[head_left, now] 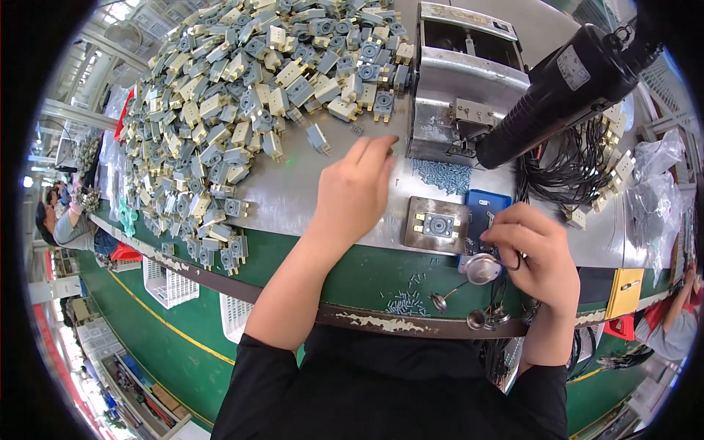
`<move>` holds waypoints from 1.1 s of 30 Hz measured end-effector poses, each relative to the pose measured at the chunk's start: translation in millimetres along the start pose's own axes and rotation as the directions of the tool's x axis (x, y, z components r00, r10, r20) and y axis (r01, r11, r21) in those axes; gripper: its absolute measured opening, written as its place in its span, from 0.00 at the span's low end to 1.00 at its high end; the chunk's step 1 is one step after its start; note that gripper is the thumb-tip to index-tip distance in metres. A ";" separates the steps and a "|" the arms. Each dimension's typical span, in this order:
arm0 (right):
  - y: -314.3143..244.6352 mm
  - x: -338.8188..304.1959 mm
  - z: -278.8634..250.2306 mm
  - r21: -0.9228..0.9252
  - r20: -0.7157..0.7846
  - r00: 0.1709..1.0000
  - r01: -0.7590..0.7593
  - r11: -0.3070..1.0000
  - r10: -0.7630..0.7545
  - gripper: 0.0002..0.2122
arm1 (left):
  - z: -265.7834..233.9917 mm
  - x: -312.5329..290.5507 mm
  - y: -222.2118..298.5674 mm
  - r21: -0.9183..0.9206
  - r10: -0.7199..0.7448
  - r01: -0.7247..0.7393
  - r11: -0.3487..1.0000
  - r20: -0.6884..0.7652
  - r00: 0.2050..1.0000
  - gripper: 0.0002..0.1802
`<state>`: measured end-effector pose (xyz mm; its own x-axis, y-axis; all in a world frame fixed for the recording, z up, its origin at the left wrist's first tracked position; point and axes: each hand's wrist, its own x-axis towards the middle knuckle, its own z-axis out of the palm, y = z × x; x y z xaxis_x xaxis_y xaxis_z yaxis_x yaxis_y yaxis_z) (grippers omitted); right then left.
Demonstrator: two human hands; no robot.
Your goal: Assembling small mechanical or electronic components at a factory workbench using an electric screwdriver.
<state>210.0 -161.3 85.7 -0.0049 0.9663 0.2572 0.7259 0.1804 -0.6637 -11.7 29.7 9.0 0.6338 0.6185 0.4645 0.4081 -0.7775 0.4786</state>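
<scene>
My left hand (353, 189) reaches over the metal tabletop just left of the metal machine, fingers stretched out and nothing visible in them. Its palm side is hidden. My right hand (539, 249) is closed in a pinch over the blue tray (490, 202). A round silver metal part (482, 269) hangs just below its fingertips, and a dark wire loop shows against the fingers. Left of that hand, a small grey rectangular switch-like unit (438, 225) with brass tabs lies face up in a metal fixture block (414, 238).
A large pile of grey and cream units (242, 103) covers the left. Blue screws (442, 176) lie before the metal machine (444, 128). A black cylindrical tool (557, 88) slants over black cables (572, 172). Loose screws (407, 303) and small metal cups (477, 319) lie near the front edge.
</scene>
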 end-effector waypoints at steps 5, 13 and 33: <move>-8.7 4.2 -5.4 -0.033 0.163 0.981 0.110 0.993 -0.103 0.13 | -16.1 -10.1 5.9 -0.592 -0.242 0.323 0.738 0.215 0.946 0.12; -15.0 15.9 -6.4 0.214 0.326 0.939 0.044 0.976 -0.114 0.09 | -7.1 -18.5 24.8 -0.758 -0.092 0.351 0.550 0.363 0.927 0.08; 32.1 -8.1 -5.3 0.838 0.265 0.901 -0.391 0.380 0.342 0.22 | 1.3 -15.2 26.0 -0.648 0.114 0.174 0.742 0.377 0.919 0.12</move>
<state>237.0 -164.3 66.1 0.0612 0.9815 -0.1816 -0.2991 -0.1555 -0.9415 -9.9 -0.1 13.4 0.8768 0.4371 0.2006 -0.0130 -0.3954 0.9184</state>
